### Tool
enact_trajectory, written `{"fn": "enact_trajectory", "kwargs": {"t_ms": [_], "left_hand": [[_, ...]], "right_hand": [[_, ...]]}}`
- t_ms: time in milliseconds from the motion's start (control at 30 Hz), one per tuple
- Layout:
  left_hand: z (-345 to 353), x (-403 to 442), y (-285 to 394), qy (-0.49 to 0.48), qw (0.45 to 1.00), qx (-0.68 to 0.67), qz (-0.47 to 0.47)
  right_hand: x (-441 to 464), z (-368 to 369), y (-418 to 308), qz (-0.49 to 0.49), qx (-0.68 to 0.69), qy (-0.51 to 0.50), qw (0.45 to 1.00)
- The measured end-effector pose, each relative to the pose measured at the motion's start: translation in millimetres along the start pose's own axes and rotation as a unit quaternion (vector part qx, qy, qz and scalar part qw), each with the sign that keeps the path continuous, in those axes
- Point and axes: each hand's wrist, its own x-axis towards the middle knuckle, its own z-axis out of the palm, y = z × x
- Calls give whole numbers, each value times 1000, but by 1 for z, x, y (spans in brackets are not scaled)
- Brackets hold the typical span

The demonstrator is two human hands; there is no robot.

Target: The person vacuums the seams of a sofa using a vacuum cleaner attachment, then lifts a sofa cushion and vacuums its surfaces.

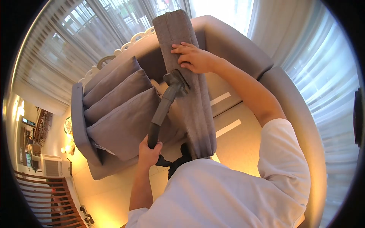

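A grey vacuum cleaner tube (163, 108) is in my left hand (149, 152), whose fingers are wrapped round its dark lower part. The brush head (176, 80) at the tube's far end presses against the side of a long grey sofa seat cushion (195, 110). This cushion stands tilted up on its edge across the sofa. My right hand (195, 57) lies on the cushion's upper part, beyond the brush head, with fingers spread over the fabric. Part of the tube below my left hand is hidden.
Several grey back cushions (121, 121) lean together by the sofa's left armrest (80, 125). The sofa's backrest (235, 41) curves round to the right. Sheer curtains (95, 26) hang behind. A slatted wooden rail (45, 197) stands at lower left.
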Motion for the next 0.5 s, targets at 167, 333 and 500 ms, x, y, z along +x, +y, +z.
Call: {"fn": "enact_trajectory", "kwargs": {"t_ms": [167, 333, 500], "left_hand": [[3, -10, -6, 12, 1000, 12, -2], [1, -13, -22, 13, 999, 42, 23], [1, -13, -20, 12, 1000, 27, 8]], "right_hand": [[-29, 1, -17, -13, 9, -10, 1000], [-38, 1, -34, 9, 25, -13, 1000], [-40, 12, -38, 7, -17, -12, 1000]]}}
